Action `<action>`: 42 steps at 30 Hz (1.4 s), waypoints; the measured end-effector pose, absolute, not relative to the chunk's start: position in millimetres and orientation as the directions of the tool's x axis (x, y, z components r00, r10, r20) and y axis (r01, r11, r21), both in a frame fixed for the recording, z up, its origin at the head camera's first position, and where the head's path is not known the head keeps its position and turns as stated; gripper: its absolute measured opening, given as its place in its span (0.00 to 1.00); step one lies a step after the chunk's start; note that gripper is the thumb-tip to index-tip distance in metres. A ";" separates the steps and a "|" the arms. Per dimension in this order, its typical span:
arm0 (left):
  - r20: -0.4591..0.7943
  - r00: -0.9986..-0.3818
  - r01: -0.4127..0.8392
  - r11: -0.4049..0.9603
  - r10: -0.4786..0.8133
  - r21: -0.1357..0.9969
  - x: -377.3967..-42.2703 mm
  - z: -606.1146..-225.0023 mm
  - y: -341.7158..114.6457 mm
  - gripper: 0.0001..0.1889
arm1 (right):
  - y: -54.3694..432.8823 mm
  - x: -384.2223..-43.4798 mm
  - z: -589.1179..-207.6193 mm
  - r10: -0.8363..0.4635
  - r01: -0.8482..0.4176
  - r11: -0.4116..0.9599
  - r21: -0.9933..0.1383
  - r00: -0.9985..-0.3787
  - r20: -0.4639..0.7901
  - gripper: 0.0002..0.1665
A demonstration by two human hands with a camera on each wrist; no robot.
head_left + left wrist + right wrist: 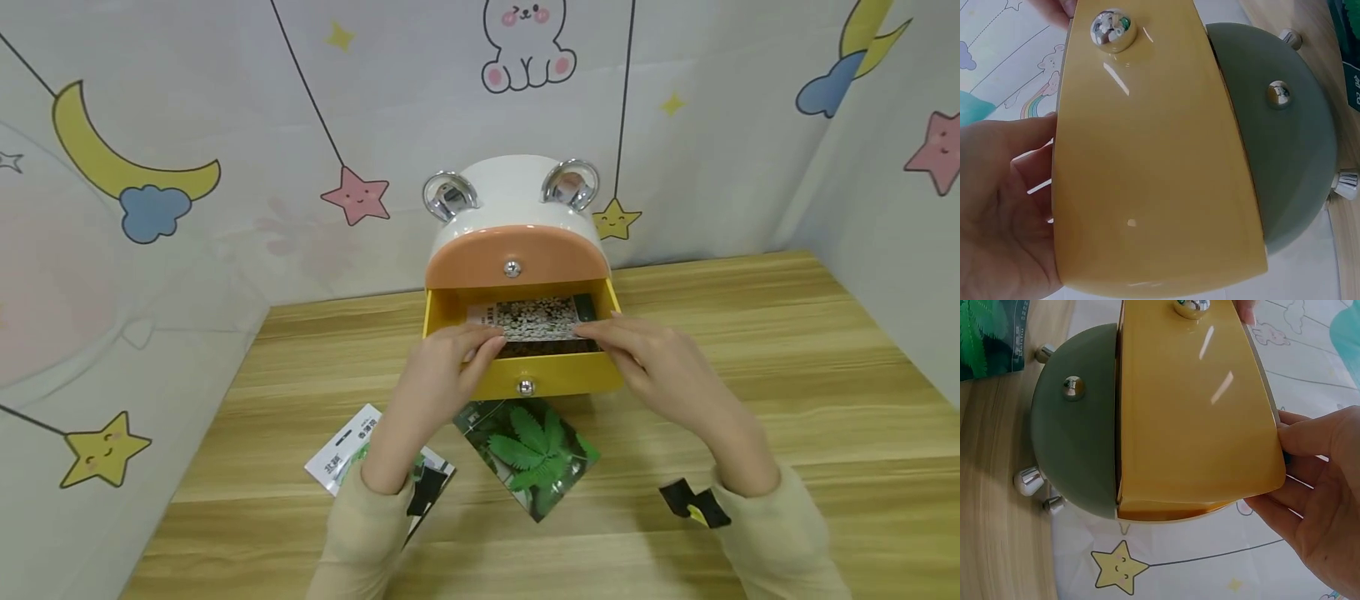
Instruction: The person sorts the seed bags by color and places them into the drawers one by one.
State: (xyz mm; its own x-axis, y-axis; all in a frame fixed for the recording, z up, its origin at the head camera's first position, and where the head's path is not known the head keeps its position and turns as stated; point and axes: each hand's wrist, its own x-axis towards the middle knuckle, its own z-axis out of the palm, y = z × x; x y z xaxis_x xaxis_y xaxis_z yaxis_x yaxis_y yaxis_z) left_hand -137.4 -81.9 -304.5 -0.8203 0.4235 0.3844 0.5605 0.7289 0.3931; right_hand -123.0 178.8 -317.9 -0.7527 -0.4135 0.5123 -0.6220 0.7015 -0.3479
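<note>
A seed packet (540, 319) with a picture of small white flowers lies in the pulled-out yellow drawer (558, 373) of a rounded white cabinet (510, 192). My left hand (447, 367) pinches the packet's left end over the drawer front. At its right end, my right hand (660, 362) holds the near edge between finger and thumb. Both wrist views look at the drawer's front from outside; the left hand (997, 200) and right hand (1329, 481) reach past its top edge, which hides their fingertips.
A green-leaf packet (532, 458) lies before the cabinet. Partly under my left forearm is a white packet (347, 446). Black scraps (693, 504) lie by my right sleeve. Above the yellow drawer is a closed orange drawer (555, 254); below it, a green-grey one (1285, 150).
</note>
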 end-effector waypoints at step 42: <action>0.360 -0.864 0.480 0.792 0.353 0.377 -152.6 -309.6 -73.4 0.15 | 173.8 -144.8 -316.1 -0.389 -0.516 0.738 -0.435 -0.852 0.350 0.21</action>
State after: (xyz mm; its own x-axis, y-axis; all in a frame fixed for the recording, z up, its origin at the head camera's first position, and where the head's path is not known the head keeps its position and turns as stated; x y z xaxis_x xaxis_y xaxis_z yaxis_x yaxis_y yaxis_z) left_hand -152.6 -73.4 -309.6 -0.8637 0.3527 0.3599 0.4805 0.7918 0.3770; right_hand -144.8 173.8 -316.1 -0.8522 -0.3892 0.3497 -0.5156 0.7381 -0.4352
